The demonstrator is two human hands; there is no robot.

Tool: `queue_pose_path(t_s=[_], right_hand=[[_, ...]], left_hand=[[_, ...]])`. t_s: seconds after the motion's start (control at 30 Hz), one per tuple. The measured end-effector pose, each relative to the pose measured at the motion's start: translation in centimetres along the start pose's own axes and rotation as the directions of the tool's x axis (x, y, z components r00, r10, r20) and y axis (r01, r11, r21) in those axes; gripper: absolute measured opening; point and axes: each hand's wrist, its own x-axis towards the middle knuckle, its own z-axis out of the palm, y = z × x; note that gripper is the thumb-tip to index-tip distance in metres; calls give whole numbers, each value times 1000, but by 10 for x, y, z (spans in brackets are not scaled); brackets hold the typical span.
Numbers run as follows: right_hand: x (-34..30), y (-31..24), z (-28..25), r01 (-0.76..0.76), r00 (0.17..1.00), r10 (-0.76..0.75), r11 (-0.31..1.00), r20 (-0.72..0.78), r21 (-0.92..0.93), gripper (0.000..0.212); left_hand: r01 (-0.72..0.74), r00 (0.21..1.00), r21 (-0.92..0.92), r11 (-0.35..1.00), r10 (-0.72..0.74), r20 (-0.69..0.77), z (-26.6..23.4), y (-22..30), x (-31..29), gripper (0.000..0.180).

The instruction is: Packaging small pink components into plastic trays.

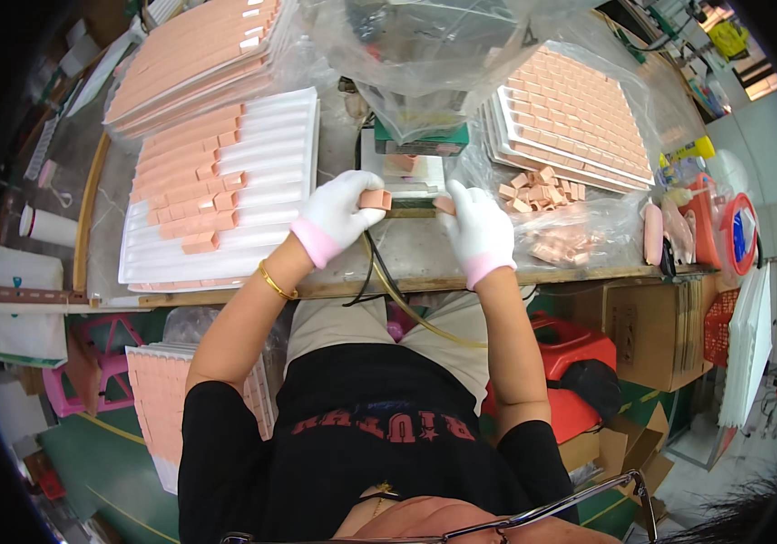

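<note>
My left hand (pixel 337 213), in a white glove with a pink cuff, pinches a small salmon-pink block (pixel 375 199). My right hand (pixel 477 228), gloved the same, holds another pink block (pixel 444 205) at its fingertips. Both hands meet in front of a small green-and-white machine (pixel 420 145) under a clear plastic bag (pixel 425 54). To the left lies a white grooved tray (pixel 266 154) partly filled with rows of pink blocks (pixel 190 181). Loose pink blocks (pixel 538 190) lie in a plastic sheet to the right.
Stacked trays of pink blocks sit at back left (pixel 193 59) and back right (pixel 579 109). A yellow hose (pixel 406 308) drops off the table's front edge. Pink and orange items (pixel 706 222) crowd the far right. A red container (pixel 574 349) and cardboard box (pixel 651 326) stand below.
</note>
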Motion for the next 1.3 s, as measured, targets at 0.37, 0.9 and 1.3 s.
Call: queue_pose_path(t_s=[0.37, 0.9, 1.3], right_hand=[[8, 2, -1, 302, 953, -280, 893, -112, 334, 39], [78, 26, 62, 34, 968, 80, 898, -239, 438, 35], [83, 22, 69, 123, 965, 74, 720, -252, 683, 32]], left_hand=[[-83, 994, -5, 997, 83, 74, 32, 8, 6, 37], [134, 986, 212, 968, -107, -130, 32, -62, 69, 67], [215, 976, 212, 953, -214, -29, 21, -48, 68, 69]])
